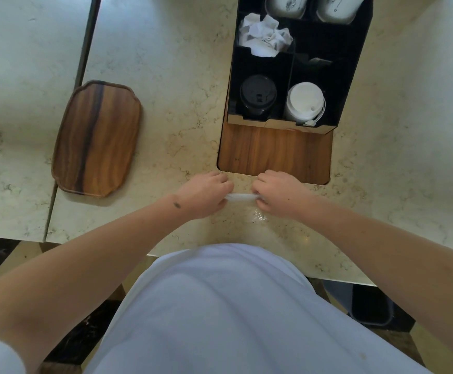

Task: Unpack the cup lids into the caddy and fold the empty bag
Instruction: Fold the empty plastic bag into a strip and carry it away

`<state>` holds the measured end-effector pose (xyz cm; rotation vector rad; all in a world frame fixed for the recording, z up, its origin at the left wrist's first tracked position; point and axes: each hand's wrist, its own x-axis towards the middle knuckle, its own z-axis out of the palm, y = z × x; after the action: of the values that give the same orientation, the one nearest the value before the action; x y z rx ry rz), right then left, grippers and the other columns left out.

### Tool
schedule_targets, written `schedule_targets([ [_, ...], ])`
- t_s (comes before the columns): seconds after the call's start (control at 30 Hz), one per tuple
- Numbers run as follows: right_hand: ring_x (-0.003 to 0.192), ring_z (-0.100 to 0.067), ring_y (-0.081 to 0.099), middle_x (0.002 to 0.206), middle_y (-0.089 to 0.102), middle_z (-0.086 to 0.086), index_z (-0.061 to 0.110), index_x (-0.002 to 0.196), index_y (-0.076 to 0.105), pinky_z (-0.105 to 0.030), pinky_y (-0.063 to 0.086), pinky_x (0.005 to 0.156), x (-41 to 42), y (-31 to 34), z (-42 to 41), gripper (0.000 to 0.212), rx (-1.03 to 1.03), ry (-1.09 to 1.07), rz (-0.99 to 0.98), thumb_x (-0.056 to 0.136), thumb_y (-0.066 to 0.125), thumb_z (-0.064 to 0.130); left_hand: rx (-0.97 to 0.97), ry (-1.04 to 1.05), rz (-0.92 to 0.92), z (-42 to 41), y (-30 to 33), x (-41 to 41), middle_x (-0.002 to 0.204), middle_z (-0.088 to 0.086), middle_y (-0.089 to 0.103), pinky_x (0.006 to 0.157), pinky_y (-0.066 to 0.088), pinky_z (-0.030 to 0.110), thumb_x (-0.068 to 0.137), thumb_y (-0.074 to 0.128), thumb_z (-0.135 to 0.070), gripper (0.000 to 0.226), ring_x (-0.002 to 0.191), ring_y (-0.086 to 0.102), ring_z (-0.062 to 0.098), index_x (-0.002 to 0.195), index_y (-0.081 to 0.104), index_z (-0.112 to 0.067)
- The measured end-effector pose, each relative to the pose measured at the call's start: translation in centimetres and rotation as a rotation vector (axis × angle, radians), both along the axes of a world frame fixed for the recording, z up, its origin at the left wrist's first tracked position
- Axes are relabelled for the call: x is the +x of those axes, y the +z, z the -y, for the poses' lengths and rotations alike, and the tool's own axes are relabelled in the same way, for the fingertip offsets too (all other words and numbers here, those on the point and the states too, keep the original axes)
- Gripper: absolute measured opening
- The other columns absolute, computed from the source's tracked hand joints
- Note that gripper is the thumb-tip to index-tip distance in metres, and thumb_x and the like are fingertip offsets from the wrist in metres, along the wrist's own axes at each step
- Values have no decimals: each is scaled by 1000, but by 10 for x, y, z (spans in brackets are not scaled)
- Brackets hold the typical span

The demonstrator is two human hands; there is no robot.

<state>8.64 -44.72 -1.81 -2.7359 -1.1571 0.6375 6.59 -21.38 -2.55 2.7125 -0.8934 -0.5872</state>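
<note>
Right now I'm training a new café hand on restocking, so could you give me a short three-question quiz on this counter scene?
1. True or false: the stack of white plastic cup lids sits in the same compartment of the black divided caddy as the stack of black plastic cup lids.
2. What do the left hand and the right hand hold between them?
3. Which side of the caddy is the empty oval wooden tray on: A) left, B) right, C) behind?

Key
1. False: they sit in neighbouring front compartments, black lids left, white lids right.
2. The folded clear plastic bag, pinched at both ends above the marble counter.
3. A.
</note>
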Motion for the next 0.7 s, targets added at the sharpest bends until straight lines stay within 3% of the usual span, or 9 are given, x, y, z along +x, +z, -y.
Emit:
schedule_targets([
  [0.3, 85, -18, 55, 88, 60, 3, 18, 90, 61, -33, 49, 70, 1, 2, -3, 13, -52, -21, -60, 93, 52, 26, 14, 25, -58, 0, -4, -3, 96, 9, 61, 71, 52, 41, 92, 55, -15, 11, 90, 57, 27, 99, 60, -9],
  [0.5, 93, -20, 56, 96, 64, 2, 17, 101, 64, -36, 52, 77, 9, 7, -3, 17, -100, 114, -64, 99, 50, 26, 69, -38, -84, 5, 1, 1, 98, 7, 61, 70, 49, 37, 94, 53, -16, 12, 90, 57, 25, 101, 61, -10],
  [0.7, 88, -20, 56, 94, 65, 2, 17, 101, 63, -34, 49, 73, 14, 12, -7, 19, -174, 247, -11, 101, 46, 25, 182, -61, -93, 11, 10, 6, 90, 10, 63, 56, 38, 34, 94, 50, -7, 11, 70, 54, 25, 91, 60, -9],
])
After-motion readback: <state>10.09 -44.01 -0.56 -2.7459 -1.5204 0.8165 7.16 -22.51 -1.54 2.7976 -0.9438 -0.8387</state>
